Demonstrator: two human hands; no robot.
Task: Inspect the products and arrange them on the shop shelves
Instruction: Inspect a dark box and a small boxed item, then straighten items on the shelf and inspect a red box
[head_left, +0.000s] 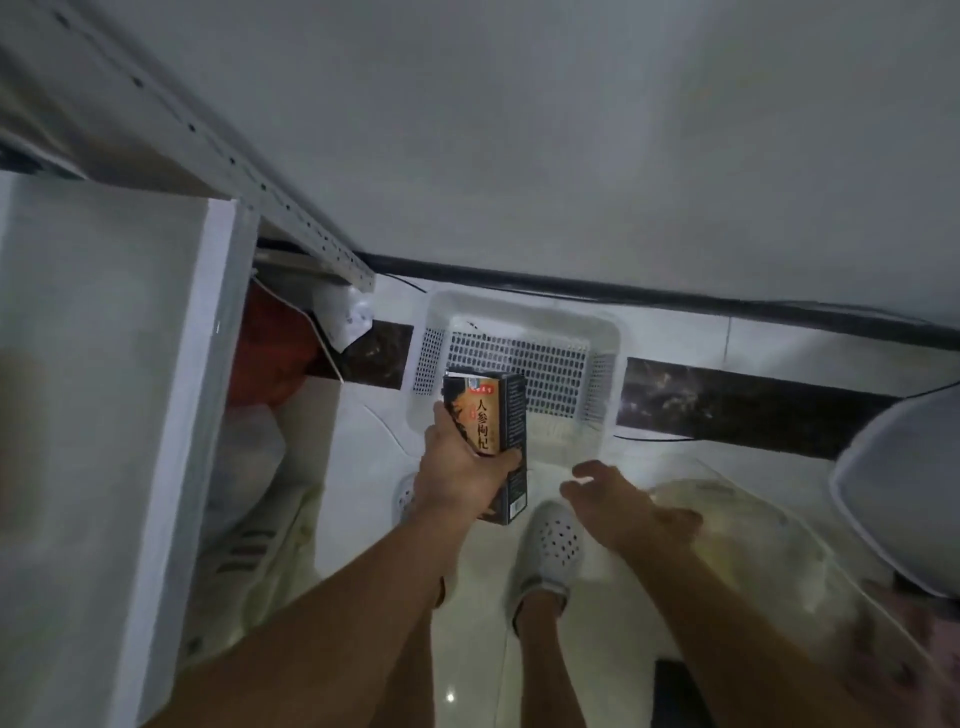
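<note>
— Where is the box (501, 410)?
— My left hand (462, 470) grips it upright by the lower part, arm stretched down, near the white basket (545, 358) on the floor.
— And the right hand (623, 501)?
— It hovers beside, fingers loose, holding nothing.

One dark box (511, 410), one white basket (524, 312), two white shoes (550, 540).

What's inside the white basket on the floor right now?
In the white basket only its perforated walls and pale bottom show; no products are visible. Its near-left corner is covered by the dark box that the left hand holds, so that part cannot be checked.
</note>
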